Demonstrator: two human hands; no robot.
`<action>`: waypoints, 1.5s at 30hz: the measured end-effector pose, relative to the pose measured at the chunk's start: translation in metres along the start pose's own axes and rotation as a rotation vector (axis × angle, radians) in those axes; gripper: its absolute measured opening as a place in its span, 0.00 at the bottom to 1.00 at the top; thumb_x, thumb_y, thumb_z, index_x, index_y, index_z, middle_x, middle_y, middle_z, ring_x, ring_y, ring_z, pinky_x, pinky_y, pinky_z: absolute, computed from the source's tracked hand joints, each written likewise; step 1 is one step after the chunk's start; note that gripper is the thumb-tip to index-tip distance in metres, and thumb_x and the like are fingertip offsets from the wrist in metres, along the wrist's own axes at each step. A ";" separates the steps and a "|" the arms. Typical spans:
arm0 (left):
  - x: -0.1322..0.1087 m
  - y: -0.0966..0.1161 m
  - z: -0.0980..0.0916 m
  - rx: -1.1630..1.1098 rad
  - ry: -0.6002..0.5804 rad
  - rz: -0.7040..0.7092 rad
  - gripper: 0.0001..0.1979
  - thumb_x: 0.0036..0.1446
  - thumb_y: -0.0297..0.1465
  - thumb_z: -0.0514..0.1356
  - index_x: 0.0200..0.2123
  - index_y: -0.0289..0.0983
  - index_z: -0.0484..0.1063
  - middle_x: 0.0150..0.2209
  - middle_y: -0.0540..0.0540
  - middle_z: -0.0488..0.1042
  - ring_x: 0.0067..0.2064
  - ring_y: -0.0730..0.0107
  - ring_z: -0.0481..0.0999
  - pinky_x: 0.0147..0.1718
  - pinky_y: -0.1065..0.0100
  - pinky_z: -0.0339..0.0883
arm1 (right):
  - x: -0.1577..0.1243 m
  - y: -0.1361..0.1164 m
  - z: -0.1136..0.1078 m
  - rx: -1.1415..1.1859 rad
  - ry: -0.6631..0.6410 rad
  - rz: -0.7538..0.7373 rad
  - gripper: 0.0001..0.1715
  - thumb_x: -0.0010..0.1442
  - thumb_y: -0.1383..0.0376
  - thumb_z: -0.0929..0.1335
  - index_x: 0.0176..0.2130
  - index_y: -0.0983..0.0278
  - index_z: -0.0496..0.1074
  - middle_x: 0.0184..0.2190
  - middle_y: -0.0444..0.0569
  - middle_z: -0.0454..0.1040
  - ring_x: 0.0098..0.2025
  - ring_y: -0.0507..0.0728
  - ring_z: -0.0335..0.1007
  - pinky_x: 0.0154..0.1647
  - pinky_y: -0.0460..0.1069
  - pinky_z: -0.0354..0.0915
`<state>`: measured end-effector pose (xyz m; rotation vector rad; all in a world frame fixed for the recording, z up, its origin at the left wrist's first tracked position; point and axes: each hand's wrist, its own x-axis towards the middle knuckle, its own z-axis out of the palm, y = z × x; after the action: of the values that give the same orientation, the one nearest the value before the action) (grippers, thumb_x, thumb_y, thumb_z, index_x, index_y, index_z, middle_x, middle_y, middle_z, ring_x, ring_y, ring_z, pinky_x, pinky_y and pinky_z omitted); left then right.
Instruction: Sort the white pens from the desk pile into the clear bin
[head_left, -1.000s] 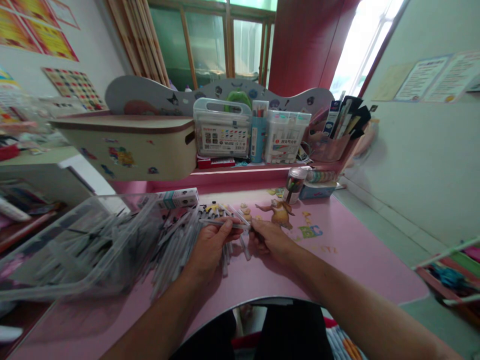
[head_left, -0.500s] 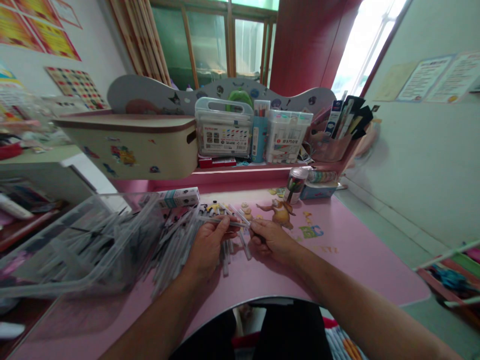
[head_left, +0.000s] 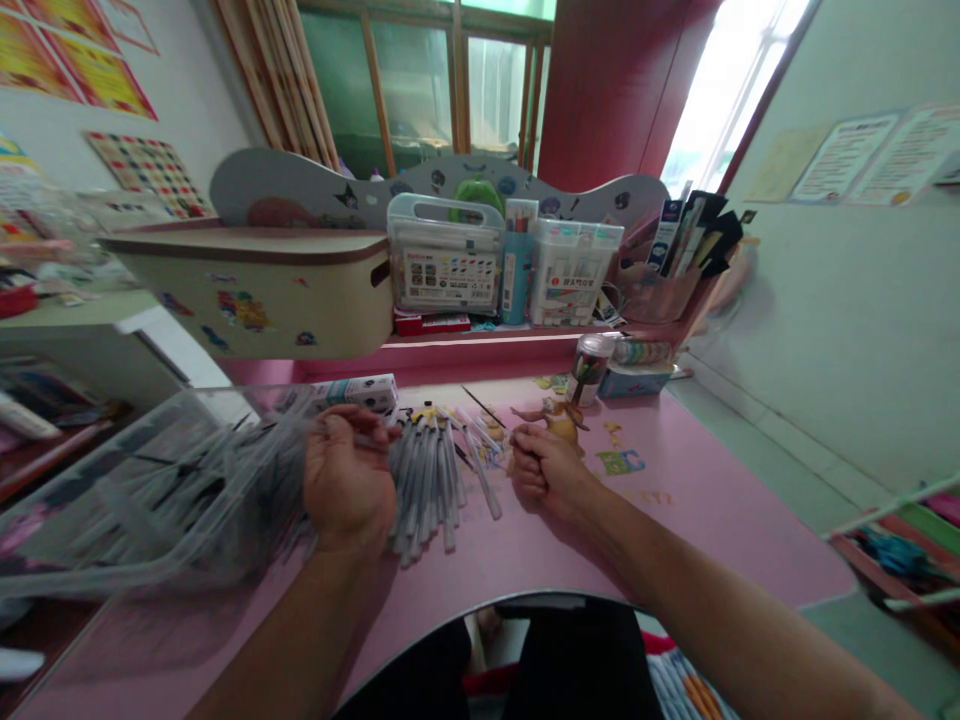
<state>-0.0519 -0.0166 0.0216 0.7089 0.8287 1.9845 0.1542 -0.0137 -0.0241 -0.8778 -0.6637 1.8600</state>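
Observation:
My right hand (head_left: 546, 468) is closed over the pink desk, with a thin dark stick like a pen refill (head_left: 482, 406) poking up and left from its fingers. Beside the clear plastic box, my left hand (head_left: 349, 482) is turned palm up and smeared by motion. Its fingers are curled around what looks like a clear pen barrel (head_left: 366, 441). Between the hands lies a fan of translucent pen barrels (head_left: 429, 480) with dark tips. One loose barrel (head_left: 486, 478) lies near my right hand. More barrels and sticks fill the clear box (head_left: 187, 565).
A white-and-teal carton (head_left: 356, 391) lies behind the pile. At the desk's back right stand a clear jar (head_left: 591, 362) and a blue box (head_left: 636, 381). The shelf holds a lidded cream bin (head_left: 300, 305), marker cases (head_left: 448, 272) and a pen holder (head_left: 656, 298).
My left hand has moved left, away from my right hand, to the clear box's edge. The dark stick now shows from my right hand, which has stayed nearly in place.

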 end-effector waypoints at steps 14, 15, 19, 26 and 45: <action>-0.036 -0.028 0.010 -0.003 -0.112 -0.606 0.09 0.59 0.33 0.60 0.28 0.35 0.69 0.32 0.47 0.75 0.32 0.72 0.76 0.31 0.69 0.74 | -0.012 0.013 0.015 -0.361 -0.117 -0.161 0.09 0.56 0.60 0.68 0.37 0.61 0.68 0.14 0.34 0.54 0.15 0.48 0.44 0.16 0.44 0.42; -0.035 -0.025 0.011 -0.041 -0.083 -0.659 0.08 0.61 0.31 0.58 0.29 0.34 0.70 0.35 0.45 0.76 0.36 0.69 0.78 0.36 0.66 0.76 | -0.012 0.011 0.015 -0.395 -0.012 -0.237 0.07 0.57 0.61 0.67 0.36 0.61 0.68 0.15 0.35 0.56 0.16 0.49 0.46 0.17 0.45 0.44; -0.044 -0.025 0.016 -0.115 -0.083 -0.939 0.08 0.63 0.26 0.54 0.35 0.33 0.73 0.43 0.37 0.77 0.47 0.61 0.79 0.45 0.60 0.76 | -0.014 0.003 0.015 -0.668 0.301 -0.645 0.05 0.59 0.66 0.64 0.35 0.60 0.70 0.27 0.44 0.67 0.29 0.55 0.63 0.30 0.49 0.61; -0.068 -0.042 0.025 -0.264 -0.088 -1.138 0.11 0.64 0.24 0.51 0.36 0.29 0.74 0.33 0.39 0.78 0.39 0.63 0.81 0.43 0.62 0.76 | -0.022 0.011 0.019 -0.990 0.073 -0.889 0.10 0.63 0.69 0.61 0.39 0.59 0.71 0.37 0.47 0.71 0.41 0.57 0.67 0.45 0.52 0.63; -0.055 -0.016 0.028 -0.185 -0.091 -1.144 0.16 0.68 0.34 0.48 0.30 0.35 0.65 0.21 0.51 0.64 0.15 0.81 0.60 0.11 0.81 0.51 | -0.010 -0.003 0.003 -0.954 0.246 -0.809 0.11 0.66 0.64 0.59 0.38 0.62 0.69 0.35 0.50 0.70 0.38 0.58 0.66 0.41 0.54 0.64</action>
<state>0.0023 -0.0492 0.0176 0.1170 0.7280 0.9586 0.1567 -0.0216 -0.0171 -1.1487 -1.5171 0.6444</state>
